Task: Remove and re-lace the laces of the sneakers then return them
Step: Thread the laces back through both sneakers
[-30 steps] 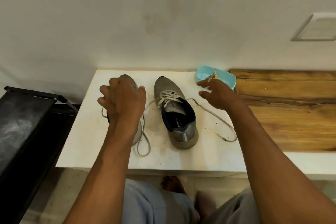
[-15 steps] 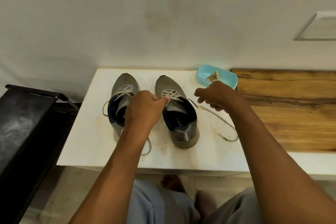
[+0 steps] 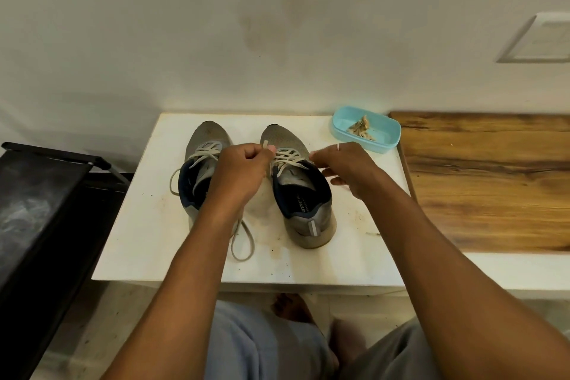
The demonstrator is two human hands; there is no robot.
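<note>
Two grey sneakers with dark blue linings stand side by side on a white table [image 3: 154, 244], toes toward the wall. The left sneaker [image 3: 203, 145] is laced, and its loose lace ends trail toward the table's front edge. My left hand [image 3: 240, 170] is closed on the lace [image 3: 287, 156] at the left side of the right sneaker [image 3: 305, 210]. My right hand [image 3: 348, 170] pinches the same lace at the shoe's right side, its other fingers spread.
A light blue tray [image 3: 385, 145] holding crumpled scraps sits at the table's back right corner. A wooden surface [image 3: 493, 182] adjoins on the right. A black rack [image 3: 40, 200] stands to the left. A wall rises close behind the table.
My left hand left the left sneaker and closed on the right sneaker's lace. My right hand moved in from the tray to that lace, whose loose end no longer trails on the table.
</note>
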